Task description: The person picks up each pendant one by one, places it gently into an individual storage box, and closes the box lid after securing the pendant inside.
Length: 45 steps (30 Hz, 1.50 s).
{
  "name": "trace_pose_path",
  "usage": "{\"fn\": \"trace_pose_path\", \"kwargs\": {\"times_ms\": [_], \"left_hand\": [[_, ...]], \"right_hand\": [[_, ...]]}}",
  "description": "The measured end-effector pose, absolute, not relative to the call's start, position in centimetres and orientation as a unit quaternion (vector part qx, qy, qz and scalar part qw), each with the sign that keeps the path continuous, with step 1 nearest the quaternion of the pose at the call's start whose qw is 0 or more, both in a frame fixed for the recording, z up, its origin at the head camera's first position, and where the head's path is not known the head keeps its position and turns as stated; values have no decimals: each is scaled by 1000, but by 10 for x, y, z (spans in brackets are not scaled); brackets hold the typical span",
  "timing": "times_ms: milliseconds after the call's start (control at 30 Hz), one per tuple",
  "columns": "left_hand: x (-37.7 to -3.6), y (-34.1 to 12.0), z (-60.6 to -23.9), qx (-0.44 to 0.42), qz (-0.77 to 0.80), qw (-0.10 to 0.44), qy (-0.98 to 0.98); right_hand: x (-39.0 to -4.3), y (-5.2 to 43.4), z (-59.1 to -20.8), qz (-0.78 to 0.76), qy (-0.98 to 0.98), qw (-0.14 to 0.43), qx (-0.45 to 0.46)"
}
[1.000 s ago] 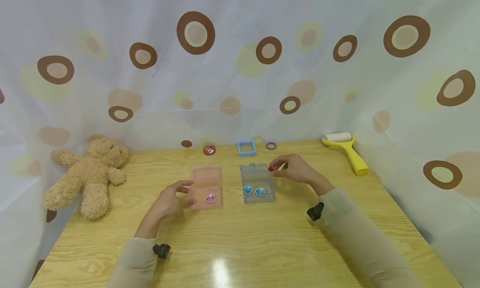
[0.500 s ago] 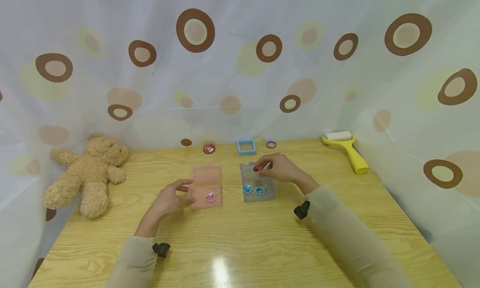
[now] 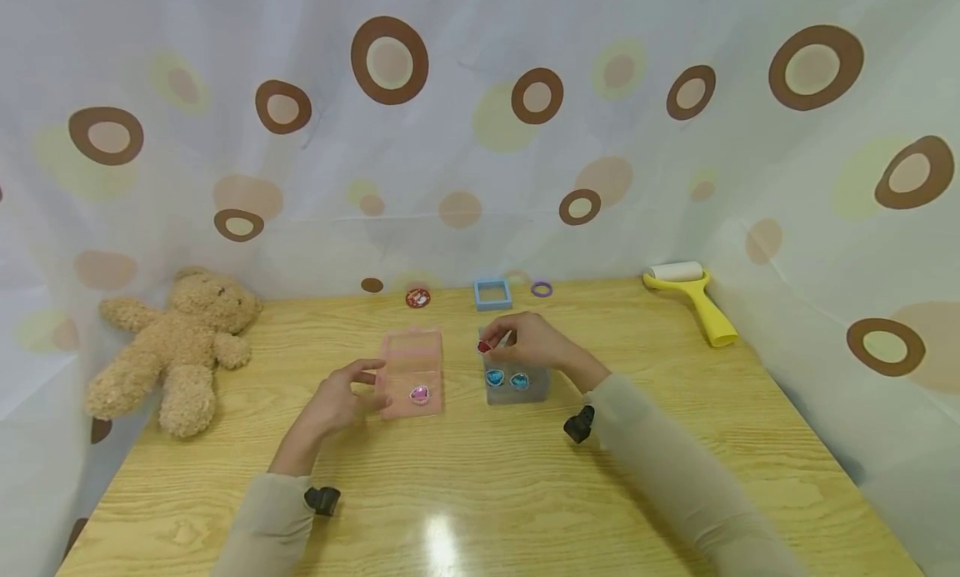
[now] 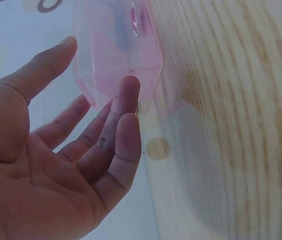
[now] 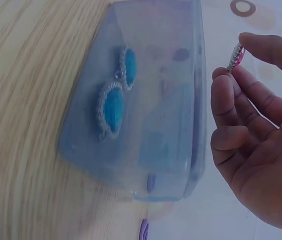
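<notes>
Gem (image 3: 484,346), small and pink-red with a silvery rim, sits pinched between the thumb and forefinger of the right hand (image 3: 534,343), held above the far left corner of the blue box (image 3: 517,385), near the middle of the table.

From largest to smallest: a wooden table (image 3: 480,477) fills the lower half of the head view, enclosed by a white curtain (image 3: 465,127) printed with brown and yellow circles. At nine o'clock a tan teddy bear (image 3: 176,343) lies on its back against the curtain. At two o'clock lies a yellow lint roller (image 3: 697,302).

Near the centre stand two clear plastic boxes side by side. The pink box (image 3: 411,373) is at the left, with a pink gem (image 3: 420,394) inside it at its near end. The left hand (image 3: 341,402) hovers just beside its left wall, fingers straight and loosely spread, holding nothing; the wrist view shows the fingertips (image 4: 130,87) close to the box wall, but contact cannot be judged. The blue box holds two blue gems (image 3: 507,381) with silvery rims, lying next to each other.

At twelve o'clock, along the far edge, are a small blue square frame (image 3: 492,293), a purple ring (image 3: 542,290) to its right, and a round red disc (image 3: 417,298) to its left.
</notes>
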<state>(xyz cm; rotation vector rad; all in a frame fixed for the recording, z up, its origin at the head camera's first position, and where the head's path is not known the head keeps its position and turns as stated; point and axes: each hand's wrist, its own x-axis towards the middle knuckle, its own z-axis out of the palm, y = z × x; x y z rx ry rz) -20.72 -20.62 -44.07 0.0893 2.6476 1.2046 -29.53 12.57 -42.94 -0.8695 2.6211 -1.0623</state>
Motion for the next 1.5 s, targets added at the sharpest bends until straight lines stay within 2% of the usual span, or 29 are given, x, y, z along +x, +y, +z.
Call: {"fn": "trace_pose_path", "kwargs": {"times_ms": [433,733,1100,1500], "left_hand": [[-208,-207,-444,39,410,112,904],[-208,-207,-443,42,405,113,906],[-207,-207,-440,44,409,109,905],[-207,-207,-440,38,410,113,904]], "right_hand": [[-287,98,-428,-336,886,90,-307],[-284,78,-428,-351,870,128,-322],[-282,53,-432,-344,869,127,-333],[-281,37,-440,-357,858,155,-334]]}}
